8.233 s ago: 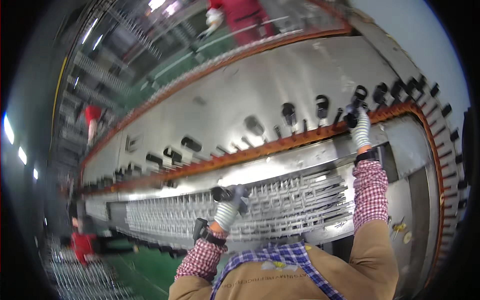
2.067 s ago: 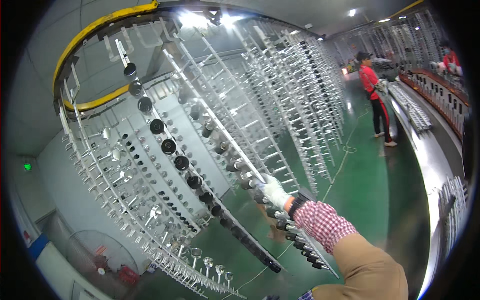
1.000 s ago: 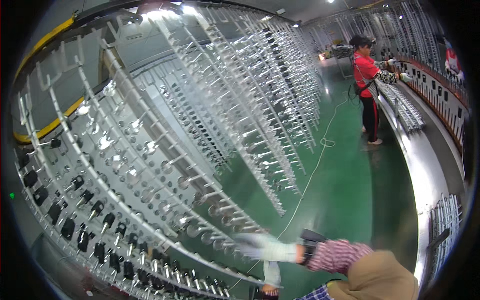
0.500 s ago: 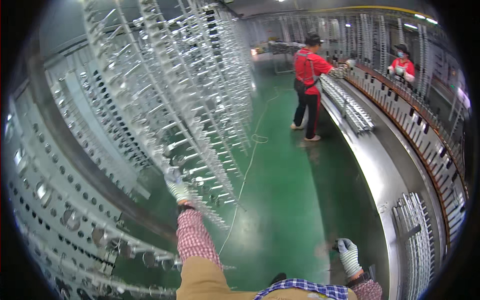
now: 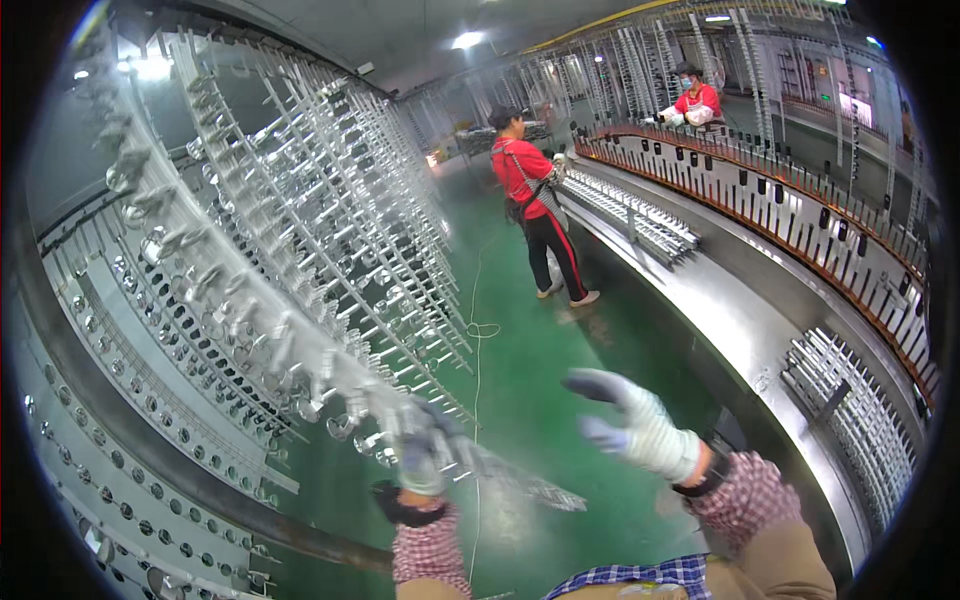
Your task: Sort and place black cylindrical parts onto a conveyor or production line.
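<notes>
- My left hand (image 5: 425,455), in a blurred grey work glove, wraps its grip around the lower end of a long silvery metal rack bar (image 5: 300,340) studded with hooked parts.
- My right hand (image 5: 635,425), in a white knitted glove, hangs spread wide with nothing in it, over the green floor (image 5: 560,340).
- A person in red (image 5: 535,205) stands beside the curved steel counter (image 5: 740,320).
</notes>
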